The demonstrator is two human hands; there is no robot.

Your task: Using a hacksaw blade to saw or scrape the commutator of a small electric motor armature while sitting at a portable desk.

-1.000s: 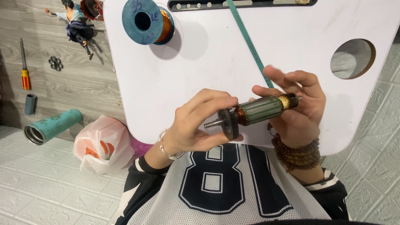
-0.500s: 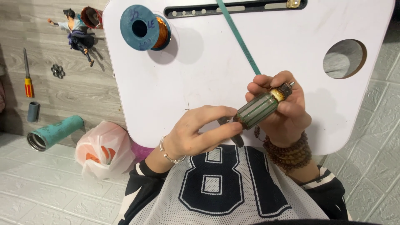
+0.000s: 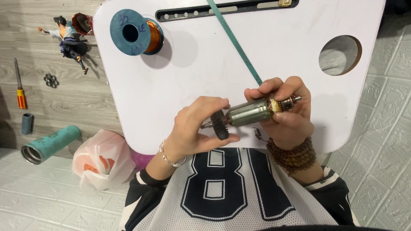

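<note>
I hold a motor armature [image 3: 250, 114] level over the near edge of a white lap table [image 3: 282, 51]. It has a greenish-grey core, copper windings at its right end and a black fan disc at its left end. My right hand [image 3: 289, 115] wraps around the right end. My left hand [image 3: 195, 126] grips the left end, with its fingers around the black fan disc [image 3: 220, 125] and the short shaft tip. A thin green strip [image 3: 237, 45] lies diagonally on the table, and its near end disappears behind my right hand.
A blue spool of copper wire [image 3: 135, 32] stands at the table's far left. A black slotted bar [image 3: 222, 10] runs along the far edge, and a round hole [image 3: 340, 54] is at the right. On the floor to the left lie a teal tube [image 3: 49, 143], a plastic bag [image 3: 102, 160], a screwdriver [image 3: 19, 85] and a figurine [image 3: 70, 40].
The armature was tilted half a second ago and now lies level. My hands have turned it, and the fan disc shows at the left end again.
</note>
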